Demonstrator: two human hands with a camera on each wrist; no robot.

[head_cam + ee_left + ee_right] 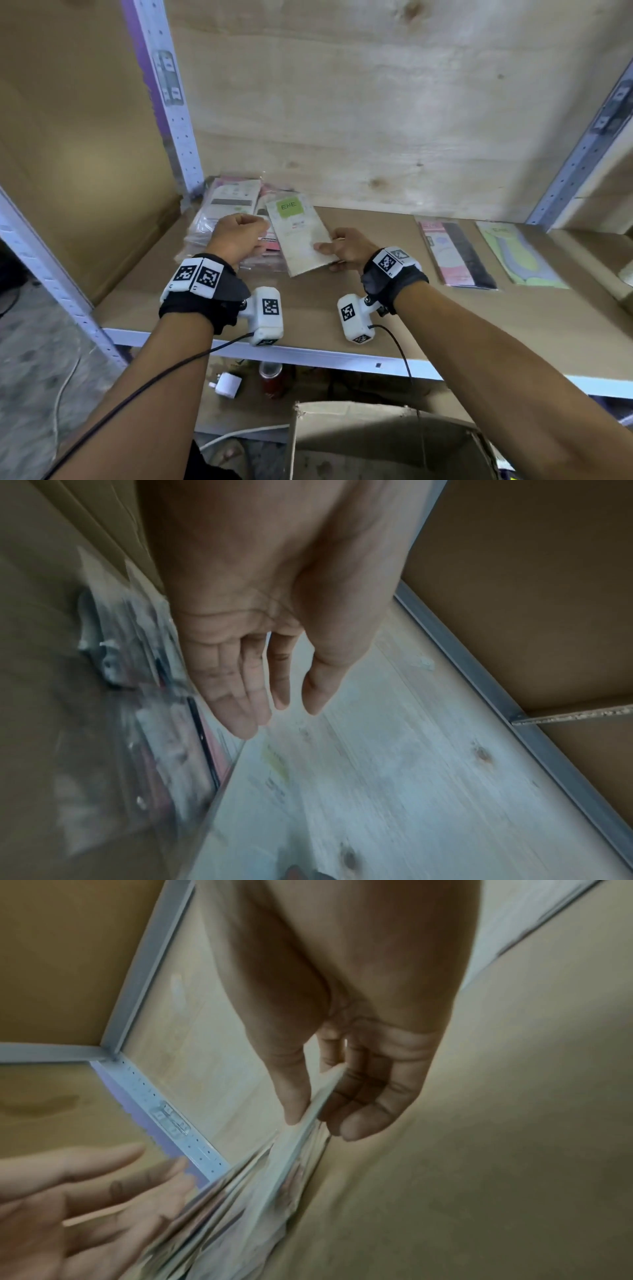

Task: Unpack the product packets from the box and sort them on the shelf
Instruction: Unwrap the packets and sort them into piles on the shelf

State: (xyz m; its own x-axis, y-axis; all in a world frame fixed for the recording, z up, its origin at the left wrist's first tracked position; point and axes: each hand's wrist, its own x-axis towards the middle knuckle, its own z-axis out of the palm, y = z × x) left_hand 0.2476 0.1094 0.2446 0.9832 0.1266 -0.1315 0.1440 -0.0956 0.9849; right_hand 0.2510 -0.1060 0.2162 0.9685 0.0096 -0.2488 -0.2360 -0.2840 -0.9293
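We are in a stockroom or small warehouse: a slotted-angle metal rack with perforated uprights carries a fibreboard shelf backed by bare plywood. On the shelf we see flat retail packets in clear sleeves, and below stands an open cardboard box on a rough concrete floor.

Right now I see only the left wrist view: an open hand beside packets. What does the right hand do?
Observer: The right hand pinches the green-label packet at its edge, thumb on top.
Operator: Are some packets already sorted?
Observer: Two lie flat farther right on the shelf, a pink-black packet and a green packet, apart.
Operator: Where is the box?
Observer: The box is below the shelf's front edge; its contents do not show.
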